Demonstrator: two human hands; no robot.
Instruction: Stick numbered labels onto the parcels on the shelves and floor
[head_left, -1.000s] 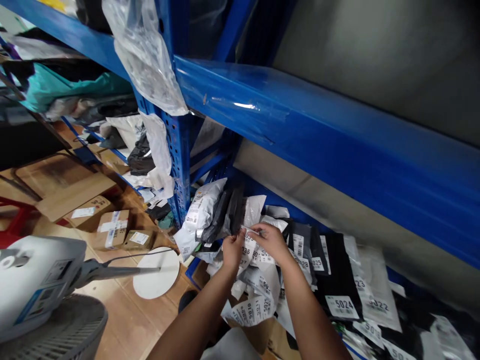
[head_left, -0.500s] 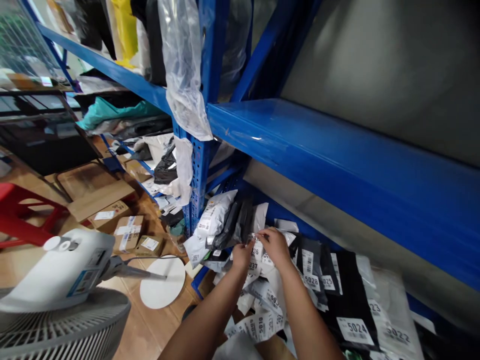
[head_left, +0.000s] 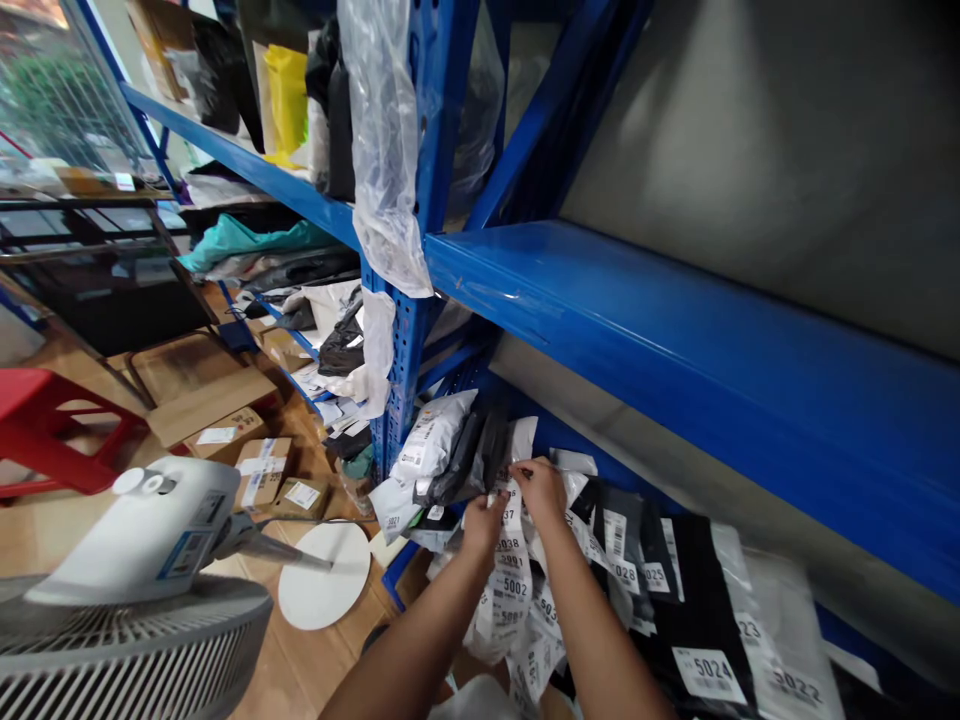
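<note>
Blue steel shelving (head_left: 675, 350) fills the scene, its long beam running from the middle to the right edge, with a grey wall (head_left: 787, 150) behind it. On the low shelf under that beam lies a row of white and black mailer bags (head_left: 675, 590), each with a numbered label; one near the right reads 5024 (head_left: 701, 665). More bags, white and grey, lean against the upright post (head_left: 409, 380) just left of the hands.

Both forearms reach in from the near edge. Left hand (head_left: 481, 525) is curled narrow around the left edge of a hanging bunch of white labelled bags (head_left: 510, 590), fingers pinching it. Right hand (head_left: 541, 488) sits just beside it, a little farther in, fingertips closed on the top of the same bunch, where the numbers 5038 and 5002 show. The bunch hangs down between the two wrists, at the near edge of the low shelf.

Far left, the higher shelves carry a teal bag (head_left: 240, 238) and a yellow one (head_left: 289, 95). On the wooden floor at left lie cardboard boxes (head_left: 259, 468), a red stool (head_left: 52, 430), and a white fan (head_left: 135, 590) with its round base (head_left: 324, 590) near the post
</note>
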